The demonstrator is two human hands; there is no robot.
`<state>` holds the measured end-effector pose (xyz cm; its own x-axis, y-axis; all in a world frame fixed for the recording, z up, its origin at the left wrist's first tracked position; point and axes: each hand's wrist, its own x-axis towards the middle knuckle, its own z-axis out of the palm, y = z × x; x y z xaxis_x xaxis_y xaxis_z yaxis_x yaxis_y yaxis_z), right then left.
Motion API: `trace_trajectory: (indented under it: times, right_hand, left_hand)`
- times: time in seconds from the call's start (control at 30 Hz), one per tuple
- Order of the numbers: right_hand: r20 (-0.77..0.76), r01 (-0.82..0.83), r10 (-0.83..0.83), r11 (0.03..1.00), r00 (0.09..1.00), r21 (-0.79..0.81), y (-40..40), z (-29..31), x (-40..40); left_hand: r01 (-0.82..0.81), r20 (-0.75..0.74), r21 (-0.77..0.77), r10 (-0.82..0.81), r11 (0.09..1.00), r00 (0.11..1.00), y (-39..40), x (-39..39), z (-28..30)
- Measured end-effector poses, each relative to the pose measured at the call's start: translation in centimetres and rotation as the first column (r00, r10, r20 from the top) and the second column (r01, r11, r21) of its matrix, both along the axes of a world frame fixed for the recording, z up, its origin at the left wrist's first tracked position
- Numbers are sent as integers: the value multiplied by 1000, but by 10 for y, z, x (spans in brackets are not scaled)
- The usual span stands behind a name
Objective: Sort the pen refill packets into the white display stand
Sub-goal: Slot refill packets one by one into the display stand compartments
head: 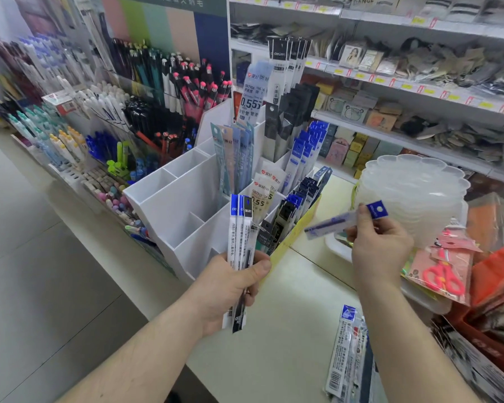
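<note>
While I stand at the counter, more refill packets point(348, 353) lie flat on it, nearest me, on the near side of the white display stand point(181, 210). My left hand point(230, 289) is closed around a small fan of packets point(242, 234), gripped low, just in front of the stand. My right hand point(376, 248) pinches a single packet point(344, 221) by its blue header, right of the stand. They look light, thin, bendy and slippery; I judge a pinch near the stiffer card header safest.
</note>
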<state>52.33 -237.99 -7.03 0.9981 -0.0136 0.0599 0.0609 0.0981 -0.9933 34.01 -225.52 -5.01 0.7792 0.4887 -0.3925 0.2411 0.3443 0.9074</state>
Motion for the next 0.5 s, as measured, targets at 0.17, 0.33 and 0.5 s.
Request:
trace_trajectory:
  times: [0.17, 0.33, 0.5]
  right_hand:
    - [-2, -93, 93, 990, 996, -102, 23, -22, 9]
    - [-58, -191, 182, 941, 982, -278, 47, -37, 15]
    - [-108, -354, 348, 791, 931, -498, 67, -52, 18]
  left_hand:
    - [-3, -6, 21, 3, 1000, 1000, -5, 2, 0]
    - [-5, -14, 21, 5, 1000, 1000, -8, 1, 1]
    - [-1, -36, 34, 2, 999, 999, -8, -3, 0]
